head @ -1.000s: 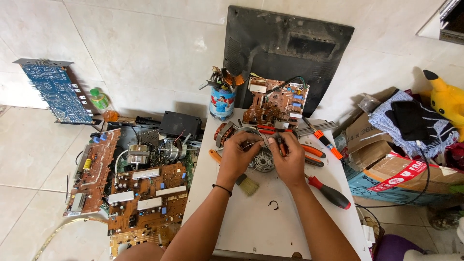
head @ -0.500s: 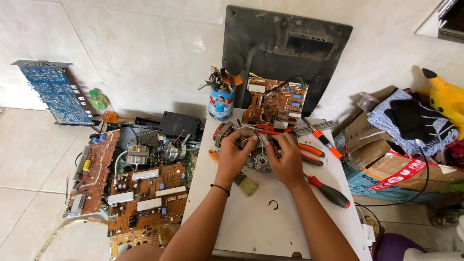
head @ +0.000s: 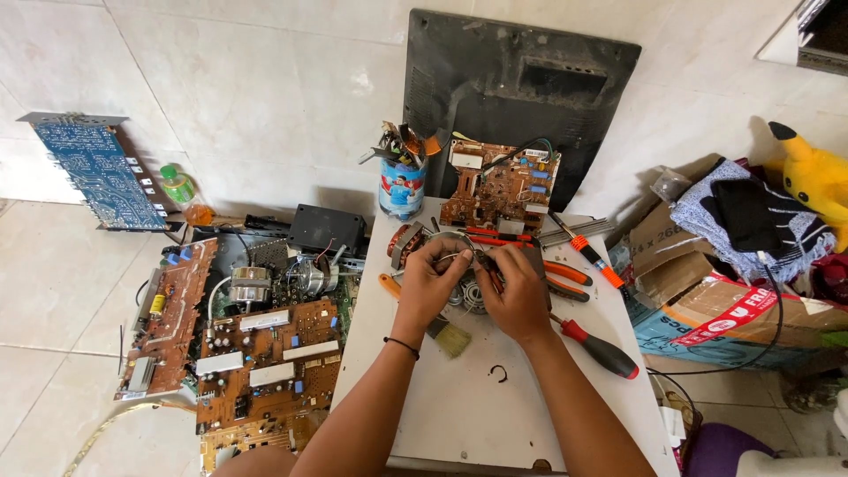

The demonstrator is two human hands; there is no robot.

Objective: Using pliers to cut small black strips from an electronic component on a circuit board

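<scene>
Both my hands meet over a round metal motor part with copper windings on the white table. My left hand pinches a thin wire at the part. My right hand grips a small dark tool whose tip points at the same spot. A wound copper coil piece lies just left of my left hand. A small brush lies under my left wrist.
A red-handled screwdriver, orange pliers and an orange screwdriver lie to the right. A tool-filled can, a brown circuit board and a dark monitor back cover stand behind. Circuit boards cover the floor left; boxes right.
Both hands have stayed over the motor part, with only small finger movements. The view has shifted slightly.
</scene>
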